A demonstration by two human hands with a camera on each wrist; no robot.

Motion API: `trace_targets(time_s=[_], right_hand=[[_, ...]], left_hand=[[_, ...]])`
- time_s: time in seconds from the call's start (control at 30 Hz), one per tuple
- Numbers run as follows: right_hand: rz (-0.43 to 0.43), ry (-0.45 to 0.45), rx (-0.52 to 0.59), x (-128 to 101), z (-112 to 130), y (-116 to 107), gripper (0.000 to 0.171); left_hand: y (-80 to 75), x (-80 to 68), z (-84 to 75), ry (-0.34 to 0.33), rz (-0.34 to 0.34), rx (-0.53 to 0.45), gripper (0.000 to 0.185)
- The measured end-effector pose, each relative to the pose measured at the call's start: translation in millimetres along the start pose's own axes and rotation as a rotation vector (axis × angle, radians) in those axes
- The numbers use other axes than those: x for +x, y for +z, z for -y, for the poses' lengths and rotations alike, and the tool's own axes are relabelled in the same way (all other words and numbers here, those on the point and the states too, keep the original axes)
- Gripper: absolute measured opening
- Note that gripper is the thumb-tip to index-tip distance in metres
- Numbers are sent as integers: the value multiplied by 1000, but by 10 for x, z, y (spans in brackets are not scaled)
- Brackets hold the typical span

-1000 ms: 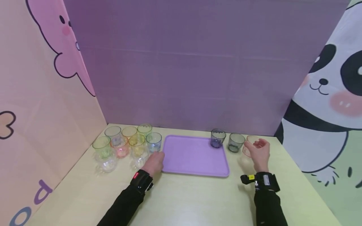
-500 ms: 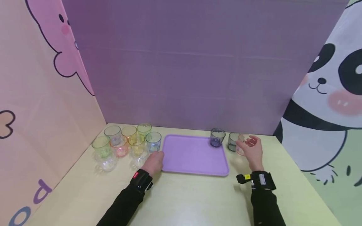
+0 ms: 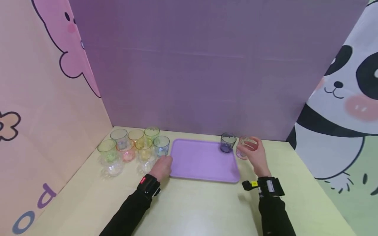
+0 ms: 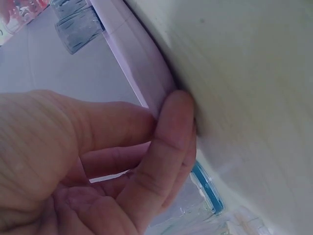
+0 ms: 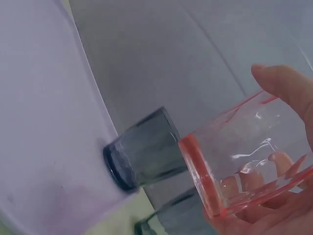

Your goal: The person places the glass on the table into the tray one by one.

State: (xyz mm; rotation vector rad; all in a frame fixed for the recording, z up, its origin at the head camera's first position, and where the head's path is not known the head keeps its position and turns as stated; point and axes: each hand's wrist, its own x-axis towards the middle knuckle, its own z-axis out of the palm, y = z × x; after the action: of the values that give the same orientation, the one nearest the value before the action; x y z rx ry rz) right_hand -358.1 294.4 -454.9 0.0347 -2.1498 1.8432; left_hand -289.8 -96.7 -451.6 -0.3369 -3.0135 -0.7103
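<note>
The right hand (image 3: 256, 154) grips a pink-tinted glass (image 5: 244, 159) beside the dark glass (image 3: 227, 143); the left hand (image 3: 161, 167) pinches the purple tray (image 3: 203, 160) by its edge.

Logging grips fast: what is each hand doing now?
Left hand: grips the purple tray edge.
Right hand: holds a pink-tinted glass.
</note>
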Motion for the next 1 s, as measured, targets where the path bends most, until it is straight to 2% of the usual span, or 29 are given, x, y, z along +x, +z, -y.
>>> trace_targets(time_s=[0.07, 0.27, 0.37, 0.5, 0.6, 0.73, 1.0], right_hand=[[34, 13, -10, -114, 162, 86, 72], [126, 49, -63, -293, 402, 278, 84], [166, 81, -55, -295, 393, 334, 90], [191, 96, -119, -287, 343, 371, 94], [206, 99, -164, -305, 318, 378, 95], [238, 94, -154, -329, 288, 378, 92], [225, 93, -235, -315, 194, 414, 92]], left_hand=[[-2, -7, 0, -6, 0, -1, 16], [-7, -12, 2, -19, 3, -16, 19], [-4, -9, 6, -22, 6, -8, 19], [-6, -5, 0, -14, 1, 7, 18], [-10, -7, -9, -10, 2, 4, 17], [-6, -5, -16, -5, -1, 8, 17], [26, 8, -4, 18, -20, 21, 17]])
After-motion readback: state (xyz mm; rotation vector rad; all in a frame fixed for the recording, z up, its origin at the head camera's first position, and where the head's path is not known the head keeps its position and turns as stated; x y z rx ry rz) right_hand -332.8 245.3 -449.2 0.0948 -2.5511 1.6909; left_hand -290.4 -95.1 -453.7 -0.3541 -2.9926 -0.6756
